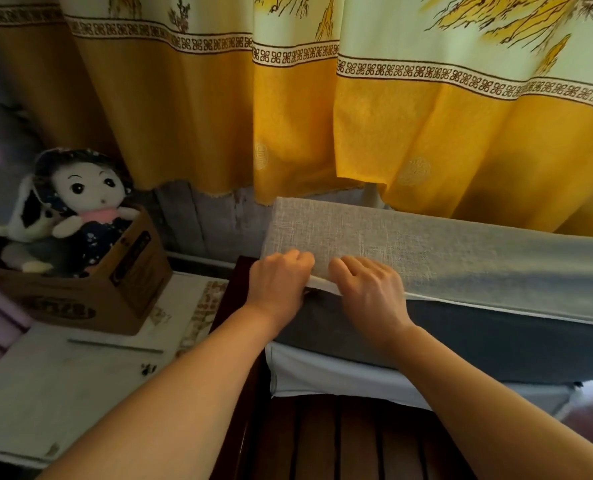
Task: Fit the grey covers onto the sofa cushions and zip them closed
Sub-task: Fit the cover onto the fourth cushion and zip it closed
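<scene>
Your left hand (281, 277) and right hand (367, 289), fingers clenched on the near edge of the grey cover (409, 240), work at its left end; the cushion (461, 337) lies across the wooden sofa (340, 441), curtain (322, 116) behind

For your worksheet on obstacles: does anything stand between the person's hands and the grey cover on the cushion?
Nothing visible does. The left hand and right hand are both already on the grey cover, fingers curled at its lower edge near the cushion's left end. The box of dolls stands well off to the left.
</scene>
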